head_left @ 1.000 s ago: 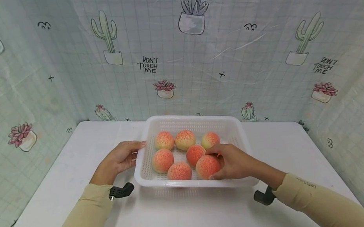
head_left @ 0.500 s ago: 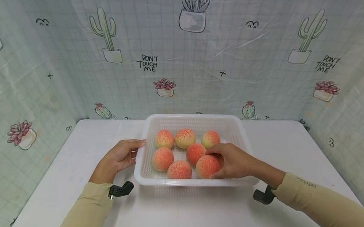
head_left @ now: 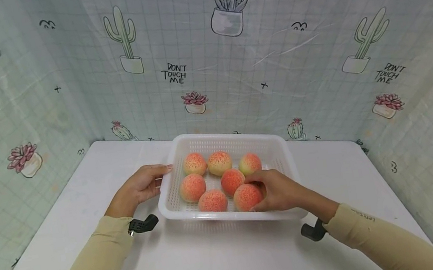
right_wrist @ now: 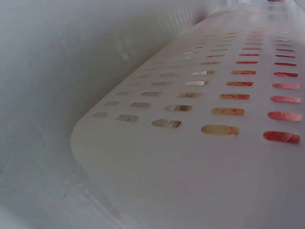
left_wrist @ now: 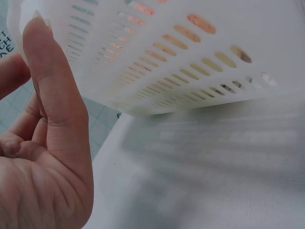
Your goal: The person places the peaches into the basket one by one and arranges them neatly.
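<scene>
A white slotted plastic basket point(head_left: 235, 217) holds several round, red-speckled peaches, among them one at the back left point(head_left: 194, 164). My left hand point(head_left: 140, 189) grips the basket's left rim; in the left wrist view its thumb point(left_wrist: 57, 90) lies along the outer wall. Inside the basket, at the front right, my right hand point(head_left: 278, 191) holds a peach point(head_left: 246, 197) between thumb and fingers. Another peach point(head_left: 232, 181) sits right behind that one. The right wrist view shows the basket's outer wall point(right_wrist: 157, 171) with red through its slots, and the hand is out of that view.
The basket stands on a white table point(head_left: 220, 266), near its back edge. A cactus-printed curtain point(head_left: 193, 39) encloses the table at the back and both sides. Black wrist cameras point(head_left: 143, 224) sit at both sleeves.
The head view has tilted down very slightly. Both hands, the basket and the peaches stay where they were.
</scene>
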Demonstrator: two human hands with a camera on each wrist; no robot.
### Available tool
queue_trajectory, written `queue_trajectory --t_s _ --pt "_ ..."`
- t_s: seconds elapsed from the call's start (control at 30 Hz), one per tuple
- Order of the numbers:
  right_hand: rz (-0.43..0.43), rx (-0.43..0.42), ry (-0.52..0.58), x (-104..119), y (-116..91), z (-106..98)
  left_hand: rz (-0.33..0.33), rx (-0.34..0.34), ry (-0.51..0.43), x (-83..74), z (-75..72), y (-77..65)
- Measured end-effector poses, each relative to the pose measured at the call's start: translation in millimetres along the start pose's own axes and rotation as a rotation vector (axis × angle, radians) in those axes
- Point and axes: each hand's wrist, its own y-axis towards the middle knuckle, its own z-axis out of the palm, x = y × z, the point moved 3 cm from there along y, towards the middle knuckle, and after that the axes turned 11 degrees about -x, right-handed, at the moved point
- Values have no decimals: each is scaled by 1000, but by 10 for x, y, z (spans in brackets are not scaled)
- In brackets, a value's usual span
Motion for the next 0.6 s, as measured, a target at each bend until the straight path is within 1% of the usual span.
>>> queue_trajectory --t_s 0.27,0.6 --pt "23 2 15 -20 -9 38 -5 5 7 -4 -12 0" --pt "6 -2 15 -64 18 82 7 16 8 -16 -10 -4"
